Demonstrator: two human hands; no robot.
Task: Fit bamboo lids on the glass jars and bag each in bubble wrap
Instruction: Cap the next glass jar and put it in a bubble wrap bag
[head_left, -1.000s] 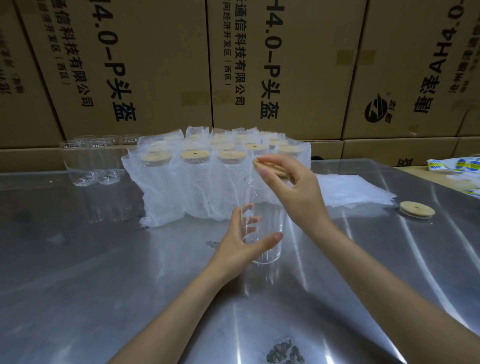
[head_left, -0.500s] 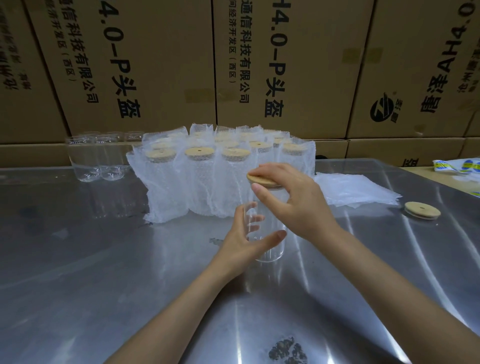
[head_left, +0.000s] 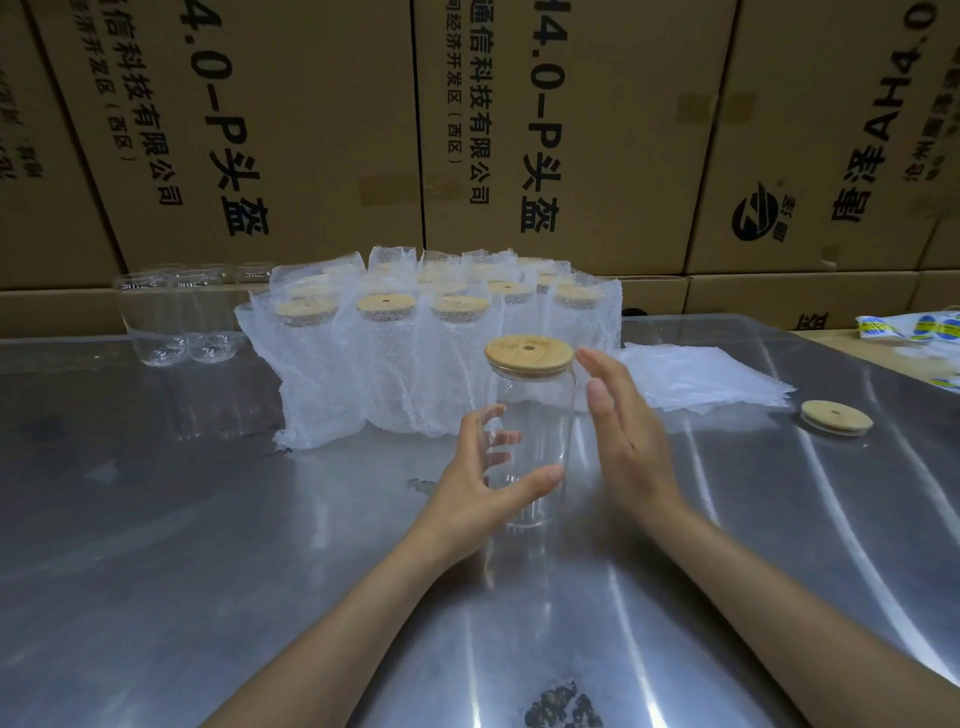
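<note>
Lid (head_left: 529, 354) now seated on jar (head_left: 535, 447), right hand (head_left: 626, 436) apparently just released.

Under my hands the counter (head_left: 208, 545) is brushed steel, glossy and streaked with glare. The jar (head_left: 535, 441) is clear, smooth glass; its lid (head_left: 529, 354) is pale bamboo, matt, with fine grain. Behind it, the bagged jars (head_left: 415, 364) wear milky, dimpled bubble wrap. The flat bags (head_left: 696, 379) are the same frosted plastic. The boxes (head_left: 291, 130) are matt brown cardboard, printed black.
</note>
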